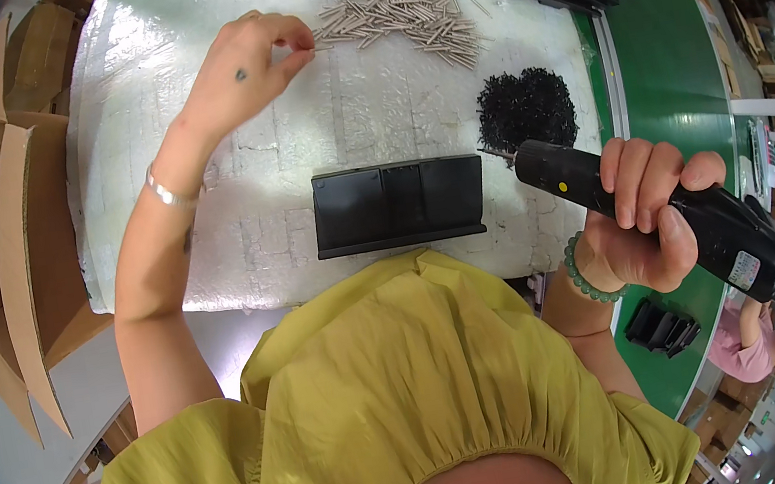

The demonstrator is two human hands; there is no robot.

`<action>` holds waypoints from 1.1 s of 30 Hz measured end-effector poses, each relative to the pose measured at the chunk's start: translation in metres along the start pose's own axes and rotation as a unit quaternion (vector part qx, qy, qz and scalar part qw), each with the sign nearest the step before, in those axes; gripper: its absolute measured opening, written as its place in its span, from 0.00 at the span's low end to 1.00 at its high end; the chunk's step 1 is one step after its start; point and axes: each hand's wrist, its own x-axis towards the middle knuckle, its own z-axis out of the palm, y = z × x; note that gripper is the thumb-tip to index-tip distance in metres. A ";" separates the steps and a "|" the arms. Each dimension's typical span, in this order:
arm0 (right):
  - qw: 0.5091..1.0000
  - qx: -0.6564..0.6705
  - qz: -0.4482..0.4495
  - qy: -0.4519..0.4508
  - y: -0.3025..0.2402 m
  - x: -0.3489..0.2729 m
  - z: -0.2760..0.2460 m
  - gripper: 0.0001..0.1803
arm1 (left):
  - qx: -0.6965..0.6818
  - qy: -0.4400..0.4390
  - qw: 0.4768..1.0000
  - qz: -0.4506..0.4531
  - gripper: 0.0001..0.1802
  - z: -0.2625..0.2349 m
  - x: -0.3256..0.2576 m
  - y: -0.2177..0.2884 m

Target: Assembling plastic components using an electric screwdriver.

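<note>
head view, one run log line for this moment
left hand: pinching thin metal pin from pile of metal pins | right hand: gripping black electric screwdriver | black plastic part: on white table

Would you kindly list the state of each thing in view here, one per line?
left hand: fingertips pinched on a thin metal pin at the pile's edge
right hand: closed around the black electric screwdriver
black plastic part: lying flat on the white table, untouched
metal pins: loose in a pile
small black pieces: heaped
cardboard boxes: open
</note>
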 end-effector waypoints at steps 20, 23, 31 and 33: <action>0.984 -0.018 0.108 -0.143 0.031 -0.010 0.038 0.18 | -0.111 0.089 0.990 0.003 0.09 0.046 -0.088 0.082; 0.984 -0.017 0.108 -0.139 0.033 -0.011 0.039 0.18 | -0.121 0.092 0.988 -0.004 0.08 0.047 -0.089 0.082; 0.985 -0.017 0.105 -0.137 0.040 -0.009 0.041 0.18 | -0.133 0.099 0.986 -0.009 0.08 0.048 -0.088 0.083; 0.983 -0.030 0.119 -0.137 0.041 -0.010 0.043 0.17 | -0.136 0.104 0.985 -0.011 0.08 0.049 -0.090 0.082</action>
